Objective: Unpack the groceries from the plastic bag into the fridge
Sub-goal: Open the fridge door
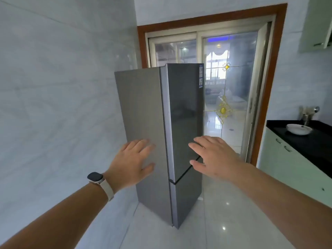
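A pale tiled wall (53, 87) fills the left side, and a glossy white floor (224, 212) runs back to a sliding glass door (231, 87) set in a brown wooden frame (274, 87). The fridge (143, 108), tall and grey, stands on the floor in the middle, just beside the wall and in front of the glass door, turned so that its side panel and its front both show. Its upper door (185, 114) and lower door (188, 198) are both closed, with a dark seam between them. On the right, a black tabletop (309, 141) lies over pale base cabinets (287, 164), well apart from the fridge. Both bare forearms reach forward from the lower corners, nearly straight, converging toward the fridge. The left hand (131, 164) is palm away, fingers straight and spread wide, thumb out to the right, holding nothing; it lies over the side panel. The right hand (213, 157) is likewise flat and wide, fingers pointing up and left, thumb below, empty, over the right edge of the front near the seam. Whether either hand touches the fridge cannot be told. A white bowl (299, 129) sits on the tabletop below a metal tap (307, 114). A dark-faced watch (95, 177) on a pale strap circles the left wrist.
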`<move>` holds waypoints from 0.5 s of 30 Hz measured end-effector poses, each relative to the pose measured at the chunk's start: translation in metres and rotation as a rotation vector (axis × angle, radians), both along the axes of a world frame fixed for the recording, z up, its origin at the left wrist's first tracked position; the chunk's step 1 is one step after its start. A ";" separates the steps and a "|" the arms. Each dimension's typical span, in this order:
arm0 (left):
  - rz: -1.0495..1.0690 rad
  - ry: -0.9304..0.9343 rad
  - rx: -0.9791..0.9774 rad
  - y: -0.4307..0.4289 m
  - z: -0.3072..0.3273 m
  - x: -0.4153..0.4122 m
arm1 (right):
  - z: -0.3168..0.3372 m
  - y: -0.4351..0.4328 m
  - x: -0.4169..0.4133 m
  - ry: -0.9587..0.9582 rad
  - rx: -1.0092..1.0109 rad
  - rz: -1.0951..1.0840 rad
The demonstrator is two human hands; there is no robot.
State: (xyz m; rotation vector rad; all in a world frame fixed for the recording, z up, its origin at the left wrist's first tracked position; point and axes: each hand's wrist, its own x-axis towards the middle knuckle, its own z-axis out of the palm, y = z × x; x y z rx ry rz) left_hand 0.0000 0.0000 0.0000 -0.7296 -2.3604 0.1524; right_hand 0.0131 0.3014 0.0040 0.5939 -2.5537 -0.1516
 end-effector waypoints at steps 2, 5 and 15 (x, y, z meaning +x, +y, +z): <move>0.014 -0.019 -0.007 0.011 0.005 -0.017 | 0.006 0.009 -0.018 -0.028 0.006 -0.018; 0.026 -0.011 -0.001 0.023 0.004 -0.047 | 0.004 0.018 -0.049 0.010 -0.002 -0.003; 0.027 -0.061 0.077 0.011 -0.005 -0.131 | 0.003 0.006 -0.124 0.013 -0.005 -0.004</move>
